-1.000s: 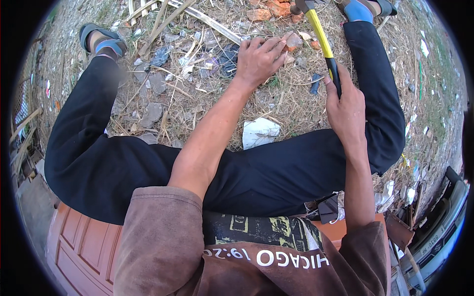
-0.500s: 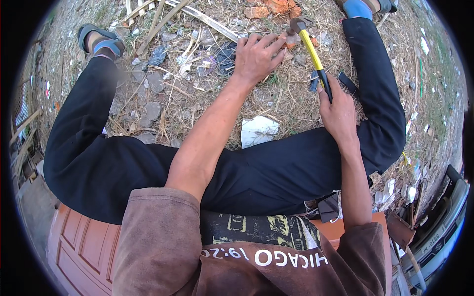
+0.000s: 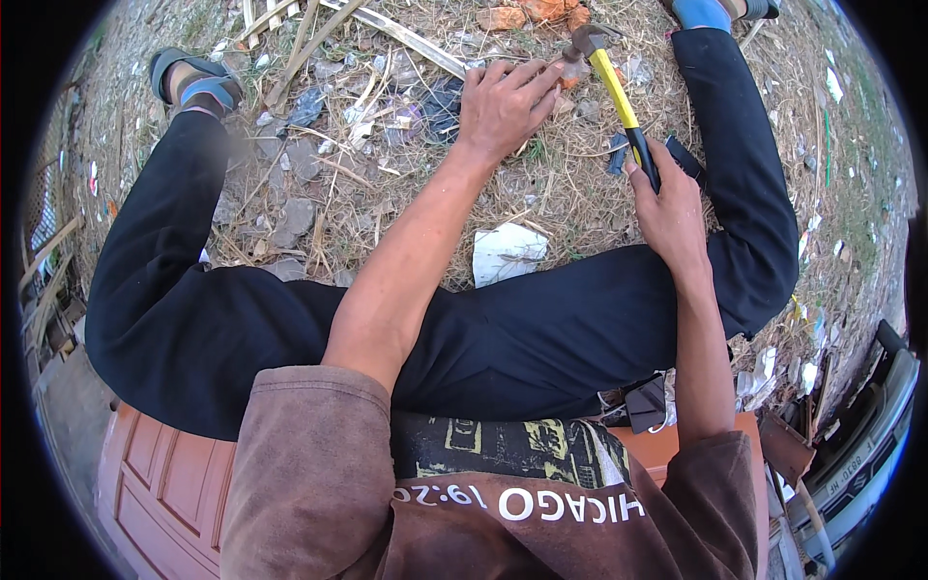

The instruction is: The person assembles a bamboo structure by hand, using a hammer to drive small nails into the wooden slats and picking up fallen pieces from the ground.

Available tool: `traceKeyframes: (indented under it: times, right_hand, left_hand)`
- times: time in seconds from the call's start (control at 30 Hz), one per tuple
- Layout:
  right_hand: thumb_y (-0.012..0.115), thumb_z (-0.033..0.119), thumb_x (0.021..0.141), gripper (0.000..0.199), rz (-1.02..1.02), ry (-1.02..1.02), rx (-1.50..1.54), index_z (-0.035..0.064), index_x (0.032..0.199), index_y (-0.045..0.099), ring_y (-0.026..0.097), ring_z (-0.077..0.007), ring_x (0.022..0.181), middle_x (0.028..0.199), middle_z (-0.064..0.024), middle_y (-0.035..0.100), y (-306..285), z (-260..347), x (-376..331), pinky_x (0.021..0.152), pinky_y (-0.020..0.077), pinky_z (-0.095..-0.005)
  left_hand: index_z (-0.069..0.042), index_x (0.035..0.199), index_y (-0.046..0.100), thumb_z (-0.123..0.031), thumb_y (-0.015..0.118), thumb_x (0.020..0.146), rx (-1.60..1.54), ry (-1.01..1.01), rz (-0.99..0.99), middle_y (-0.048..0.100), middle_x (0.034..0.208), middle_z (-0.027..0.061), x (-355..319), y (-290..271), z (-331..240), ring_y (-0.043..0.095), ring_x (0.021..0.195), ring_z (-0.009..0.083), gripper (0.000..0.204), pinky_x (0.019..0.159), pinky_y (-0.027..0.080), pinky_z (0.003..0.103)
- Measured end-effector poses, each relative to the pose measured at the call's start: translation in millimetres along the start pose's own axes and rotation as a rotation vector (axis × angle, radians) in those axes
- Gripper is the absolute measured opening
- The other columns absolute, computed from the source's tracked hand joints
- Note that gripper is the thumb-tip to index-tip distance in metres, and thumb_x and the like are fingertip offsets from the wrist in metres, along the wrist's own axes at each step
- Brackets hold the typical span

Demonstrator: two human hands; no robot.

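In my right hand (image 3: 669,208) is a claw hammer (image 3: 616,89) with a yellow and black handle. Its steel head is over the ground, just right of my left fingertips. My left hand (image 3: 505,111) rests low over the dry grass, fingers curled over the end of a pale wooden strip (image 3: 411,39) that runs up to the left. Whatever lies under the palm is hidden. Broken orange brick pieces (image 3: 549,10) lie just beyond the hammer head.
More thin wooden strips (image 3: 302,53) lie at the upper left. A white broken piece (image 3: 508,253) sits between my legs. Dark plastic scraps (image 3: 443,108) and litter cover the grass. A reddish-brown panelled wooden board (image 3: 169,474) is beneath me, and a vehicle (image 3: 865,435) stands at the right.
My right hand has shifted slightly right and nearer to me, and the hammer head has moved a little to the right. My left hand has hardly moved.
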State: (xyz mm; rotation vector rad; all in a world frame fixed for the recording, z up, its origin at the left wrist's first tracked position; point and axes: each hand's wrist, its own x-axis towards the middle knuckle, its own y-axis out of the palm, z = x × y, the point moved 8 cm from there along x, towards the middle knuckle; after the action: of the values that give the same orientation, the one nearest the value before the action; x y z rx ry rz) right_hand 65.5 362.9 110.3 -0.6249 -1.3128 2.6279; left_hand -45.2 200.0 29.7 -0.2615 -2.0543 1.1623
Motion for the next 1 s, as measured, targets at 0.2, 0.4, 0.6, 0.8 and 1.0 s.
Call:
traceKeyframes:
  times: [0.2,0.4,0.6,0.8,1.0]
  right_hand:
    - [0.06,0.016,0.095,0.032,0.019,0.027,-0.053,0.0038,0.124,0.06,0.064,-0.0461,0.073,0.073,-0.024,0.064,-0.4,-1.1,-2.2,0.066,0.0463,-0.0519]
    - [0.061,0.017,0.096,0.033,0.017,0.025,0.032,0.0038,0.126,0.059,0.065,-0.0421,0.067,0.07,-0.0222,0.063,2.4,-8.1,-0.3,0.063,0.0465,-0.0485]
    - [0.063,0.015,0.095,0.034,-0.103,0.002,0.04,0.0034,0.127,0.058,0.066,-0.0389,0.065,0.071,-0.021,0.064,-14.6,2.1,2.3,0.06,0.0462,-0.0462]
    - [0.061,0.013,0.094,0.035,-0.09,-0.171,-0.177,0.0055,0.127,0.058,0.067,-0.042,0.072,0.079,-0.0216,0.068,-0.2,6.9,0.1,0.066,0.0508,-0.0501]
    - [0.061,0.013,0.094,0.036,-0.098,-0.18,-0.179,0.0056,0.129,0.056,0.067,-0.0415,0.072,0.08,-0.0212,0.068,-6.4,20.0,-0.9,0.065,0.0509,-0.0504]
  left_hand:
    - [-0.021,0.127,0.069,-0.036,0.068,0.091,0.018,-0.093,0.08,0.071,0.113,-0.0036,5.2,4.6,3.0,0.061,0.093,0.018,0.039,0.078,0.045,0.038]
    - [-0.019,0.126,0.069,-0.037,0.067,0.091,0.039,-0.049,0.08,0.071,0.112,-0.003,5.4,2.7,-1.6,0.061,0.094,0.0193,0.039,0.079,0.045,0.039]
    - [-0.016,0.126,0.069,-0.037,0.067,0.091,0.056,-0.05,0.094,0.071,0.112,-0.0027,5.6,5.6,-1.6,0.061,0.094,0.0192,0.041,0.079,0.044,0.039]
    - [-0.015,0.126,0.069,-0.039,0.068,0.089,0.063,-0.073,0.1,0.071,0.112,-0.0025,6.7,6.1,-3.9,0.061,0.094,0.019,0.043,0.079,0.043,0.038]
    - [-0.014,0.126,0.068,-0.042,0.07,0.086,0.099,-0.075,0.099,0.07,0.112,-0.0032,3.9,7.7,-5.2,0.059,0.096,0.0187,0.049,0.08,0.042,0.039]
